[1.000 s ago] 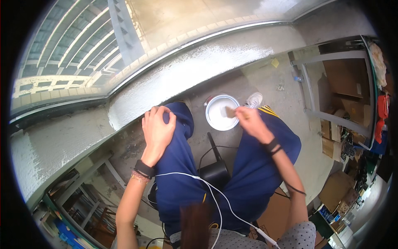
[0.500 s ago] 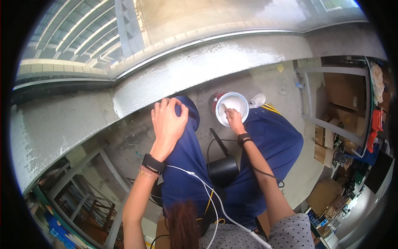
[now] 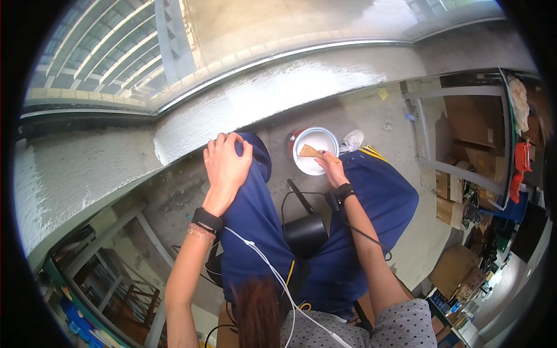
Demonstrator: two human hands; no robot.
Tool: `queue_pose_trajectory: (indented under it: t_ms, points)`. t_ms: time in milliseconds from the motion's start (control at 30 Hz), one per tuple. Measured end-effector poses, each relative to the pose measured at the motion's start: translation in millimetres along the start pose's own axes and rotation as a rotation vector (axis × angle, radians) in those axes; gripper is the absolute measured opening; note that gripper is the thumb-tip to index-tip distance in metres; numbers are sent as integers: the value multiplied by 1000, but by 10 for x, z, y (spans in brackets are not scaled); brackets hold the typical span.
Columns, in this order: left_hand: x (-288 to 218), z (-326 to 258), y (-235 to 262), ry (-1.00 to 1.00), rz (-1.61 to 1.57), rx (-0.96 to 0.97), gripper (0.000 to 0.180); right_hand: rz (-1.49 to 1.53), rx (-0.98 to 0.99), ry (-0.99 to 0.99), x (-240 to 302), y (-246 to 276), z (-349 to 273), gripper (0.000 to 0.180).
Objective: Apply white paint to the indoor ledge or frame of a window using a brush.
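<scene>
My right hand (image 3: pixel 332 170) pinches a tan paintbrush (image 3: pixel 311 152) over the mouth of a paint can (image 3: pixel 336 141). The brush lies almost level, its wide tan part toward the left. White paint (image 3: pixel 316 140) fills the can's inside, though its depth is hard to judge. Resting on my left knee is my left hand (image 3: pixel 228 165), fingers slightly bent and apart, with nothing in it. Beyond the knee runs a concrete ledge (image 3: pixel 113 139), coated white along its middle stretch (image 3: pixel 255 90) and still grey toward its right end.
A black cylindrical object (image 3: pixel 306 235) with a cable sits between my legs. White cables (image 3: pixel 272 264) hang across my lap. My white shoe (image 3: pixel 351 141) stands beside the can. Grey metal frames (image 3: pixel 458 91), cardboard boxes (image 3: pixel 473 124) and a window (image 3: pixel 278 23) surround the spot.
The paintbrush has come up out of the can's inside and turned level, its wide part now showing. My left hand stays on the knee. The whole view has shifted slightly.
</scene>
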State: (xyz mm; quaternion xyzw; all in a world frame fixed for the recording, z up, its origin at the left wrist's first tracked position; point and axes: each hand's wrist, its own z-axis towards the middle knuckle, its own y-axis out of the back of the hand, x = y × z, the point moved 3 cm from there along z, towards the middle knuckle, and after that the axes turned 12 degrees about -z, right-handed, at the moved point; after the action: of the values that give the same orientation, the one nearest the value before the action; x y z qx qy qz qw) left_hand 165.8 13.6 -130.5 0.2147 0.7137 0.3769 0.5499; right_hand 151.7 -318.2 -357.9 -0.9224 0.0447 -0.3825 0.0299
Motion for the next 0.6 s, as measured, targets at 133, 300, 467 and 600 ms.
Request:
queue_pose_trajectory:
  t_ms: [133, 300, 467, 600]
  points:
    - [-13, -20, 12, 9, 23, 12, 20, 34, 12, -15, 36, 126, -219, 28]
    - [-59, -24, -45, -18, 43, 7, 21, 105, -11, 12, -20, 345, -420, 29]
    - [-132, -11, -90, -14, 76, 24, 24, 226, 29, 60, -160, 515, -522, 31]
    - [-149, -17, -129, -15, 109, 36, 26, 279, -22, 36, -291, 594, -631, 33]
